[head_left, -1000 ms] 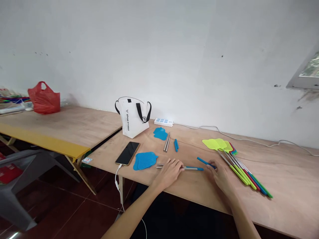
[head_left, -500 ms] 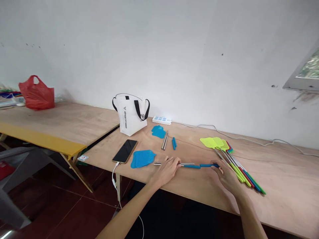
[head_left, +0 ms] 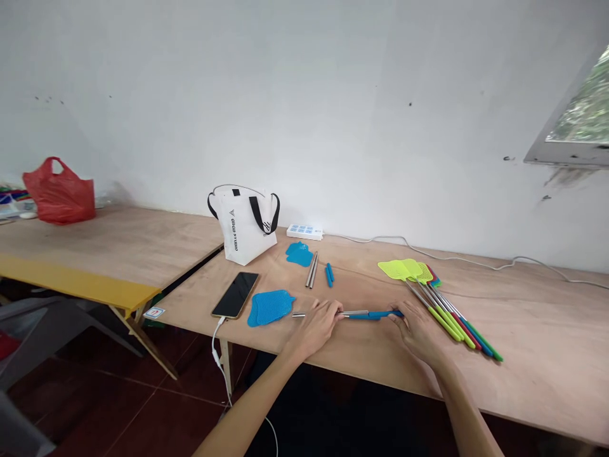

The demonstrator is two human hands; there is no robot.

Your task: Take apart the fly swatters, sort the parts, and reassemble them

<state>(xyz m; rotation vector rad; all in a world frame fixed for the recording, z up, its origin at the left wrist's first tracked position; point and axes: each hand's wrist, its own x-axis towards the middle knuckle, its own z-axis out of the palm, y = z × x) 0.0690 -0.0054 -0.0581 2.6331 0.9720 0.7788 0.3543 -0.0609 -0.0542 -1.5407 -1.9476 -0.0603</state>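
My left hand (head_left: 321, 322) is closed over thin metal rods (head_left: 299, 314) lying near the table's front edge; the fingers hide their middle part. A blue tube-shaped handle (head_left: 364, 317) lies alongside, just right of those fingers. Between the fingertips of my right hand (head_left: 413, 325) is a second blue handle (head_left: 384, 313), its left end meeting the tip of a rod; whether the rod is inside cannot be made out. Left of my left hand are blue fly swatter heads (head_left: 272, 307). Finished-looking fly swatters (head_left: 454, 314) in several colours lie beyond my right hand.
Further back lie more blue swatter heads (head_left: 299, 254), metal rods (head_left: 312, 270) and blue handles (head_left: 330, 275). A phone (head_left: 236, 294) on a white cable, a white bag (head_left: 245, 228) and a power strip (head_left: 305, 232) stand leftward. A red bag (head_left: 61, 193) sits on the neighbouring table.
My right hand has shifted left with the blue handle, which now overlaps the end of the other blue handle and meets the rod tip. My left hand stays on the rods.
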